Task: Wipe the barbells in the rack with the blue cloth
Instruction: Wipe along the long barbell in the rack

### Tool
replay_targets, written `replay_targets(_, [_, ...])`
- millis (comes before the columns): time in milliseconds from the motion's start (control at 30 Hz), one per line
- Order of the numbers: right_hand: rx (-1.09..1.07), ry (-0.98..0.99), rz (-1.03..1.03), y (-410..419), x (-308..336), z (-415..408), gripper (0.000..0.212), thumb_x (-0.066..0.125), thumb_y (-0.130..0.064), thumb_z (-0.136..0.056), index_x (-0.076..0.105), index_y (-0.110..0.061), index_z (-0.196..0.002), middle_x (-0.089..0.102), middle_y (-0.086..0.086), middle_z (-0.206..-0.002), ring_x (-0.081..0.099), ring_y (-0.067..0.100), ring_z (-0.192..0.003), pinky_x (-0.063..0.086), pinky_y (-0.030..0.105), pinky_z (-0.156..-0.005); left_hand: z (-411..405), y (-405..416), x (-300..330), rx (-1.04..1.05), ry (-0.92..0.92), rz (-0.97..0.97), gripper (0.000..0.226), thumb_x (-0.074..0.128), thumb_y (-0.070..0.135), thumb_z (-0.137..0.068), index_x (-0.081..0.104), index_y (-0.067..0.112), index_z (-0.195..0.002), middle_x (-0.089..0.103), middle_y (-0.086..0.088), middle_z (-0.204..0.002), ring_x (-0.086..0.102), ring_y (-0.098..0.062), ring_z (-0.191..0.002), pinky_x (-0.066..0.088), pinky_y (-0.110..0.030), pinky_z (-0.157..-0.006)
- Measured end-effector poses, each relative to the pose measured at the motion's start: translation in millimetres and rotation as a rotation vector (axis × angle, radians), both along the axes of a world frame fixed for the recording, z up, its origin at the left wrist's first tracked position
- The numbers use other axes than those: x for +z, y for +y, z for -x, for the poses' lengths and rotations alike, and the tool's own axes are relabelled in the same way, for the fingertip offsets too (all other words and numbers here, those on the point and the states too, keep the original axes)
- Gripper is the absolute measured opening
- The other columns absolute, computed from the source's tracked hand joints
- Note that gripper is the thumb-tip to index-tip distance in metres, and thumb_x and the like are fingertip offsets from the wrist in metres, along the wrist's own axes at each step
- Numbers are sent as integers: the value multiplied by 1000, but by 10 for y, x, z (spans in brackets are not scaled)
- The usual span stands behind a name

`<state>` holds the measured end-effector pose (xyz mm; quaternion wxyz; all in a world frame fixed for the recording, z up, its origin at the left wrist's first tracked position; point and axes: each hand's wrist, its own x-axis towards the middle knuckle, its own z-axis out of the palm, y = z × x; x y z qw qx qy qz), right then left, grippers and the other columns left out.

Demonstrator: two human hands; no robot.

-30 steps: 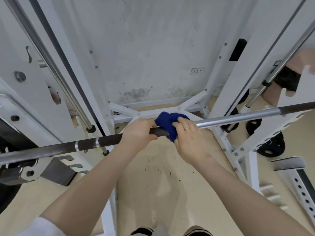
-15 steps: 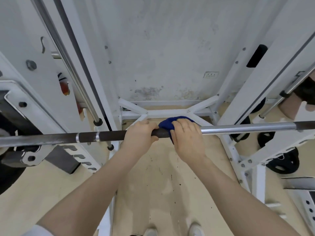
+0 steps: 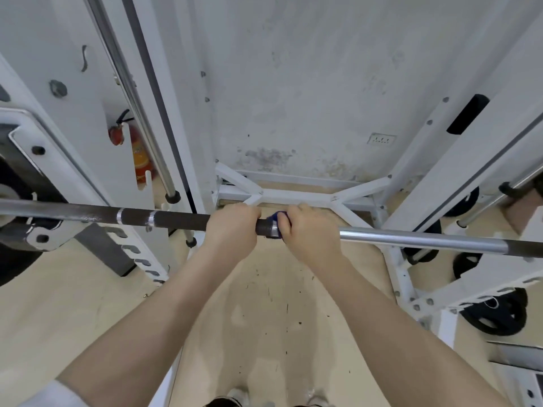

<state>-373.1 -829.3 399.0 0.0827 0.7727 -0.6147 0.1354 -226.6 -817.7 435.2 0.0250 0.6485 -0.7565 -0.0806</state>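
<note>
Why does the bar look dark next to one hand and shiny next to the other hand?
The left hand grips a dark, rough-looking stretch of the barbell bare. The right hand sits where the shiny, smooth silver stretch begins, and it grips the bar through the blue cloth, which peeks out between the hands. Both hands curl over the same bar from above, side by side.

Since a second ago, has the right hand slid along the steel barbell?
No: right hand stays at the steel barbell's dark-to-chrome join, rolled further over the blue cloth.

Blue cloth (image 3: 278,216) mostly hidden under right hand (image 3: 312,230)
</note>
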Motion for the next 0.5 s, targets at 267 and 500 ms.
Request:
replay_targets(267, [-49,40,-84,36,23,88,28,40,-27,-90,59,-14,-75,60,4,-72,57,24,-62,39,31,-55,111,70,-123,-119,122,158,19,51,25,-89,59,18,-105,61,0,-102,55,-24,-97,37,-32,-79])
replay_targets(500, [6,-211,-287,-47,233,305,30,39,-30,-93,60,-15,-78,51,-6,-64,51,19,-63,30,25,-48,73,35,-95,-132,145,108,23,51,31,-91,59,18,-108,60,-3,-105,56,-26,-95,44,-38,-79])
